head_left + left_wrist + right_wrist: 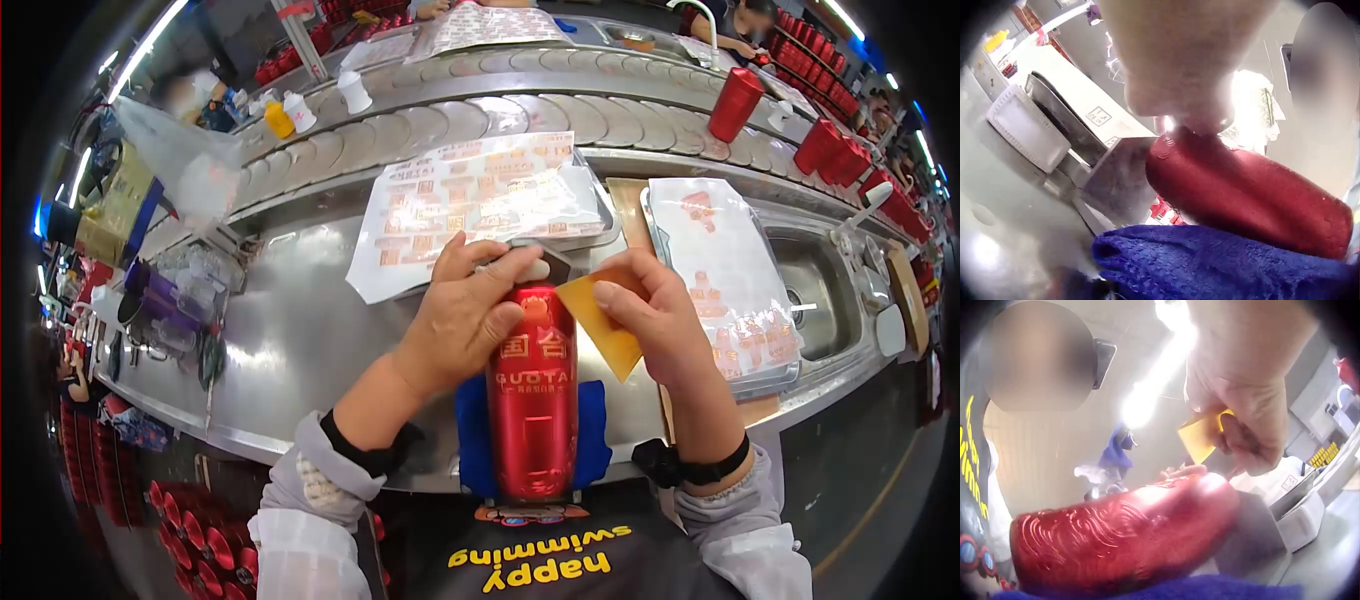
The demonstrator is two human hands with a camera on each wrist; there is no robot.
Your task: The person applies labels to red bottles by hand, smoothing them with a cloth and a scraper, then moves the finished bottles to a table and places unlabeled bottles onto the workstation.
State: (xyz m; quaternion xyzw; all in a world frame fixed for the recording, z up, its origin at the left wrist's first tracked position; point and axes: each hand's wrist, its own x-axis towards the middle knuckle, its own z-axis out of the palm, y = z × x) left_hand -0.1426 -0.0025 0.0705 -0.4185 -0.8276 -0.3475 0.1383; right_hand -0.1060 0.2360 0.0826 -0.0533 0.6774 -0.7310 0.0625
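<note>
A shiny red bottle (535, 400) with gold lettering lies on a blue cloth (594, 430), its base toward the person's apron. At its neck end, my left hand (450, 320) holds it, the thumb at the shoulder and the fingers over the neck. My right hand (650, 310) pinches a yellow, flat scraper-like card (605, 330) between thumb and fingers, just beside the bottle's shoulder. In the right wrist view the yellow card (1199, 440) is above the red bottle (1129, 534). A dark grey block (1119, 178) stands under the neck end in the left wrist view.
Printed sheets (480, 200) lie beyond the bottle, and a tray with more sheets (720, 270) is at right. A sink (820, 300) is farther right. A slatted conveyor (420, 125) crosses behind, carrying a red bottle (735, 105). Purple containers (160, 300) stand at left.
</note>
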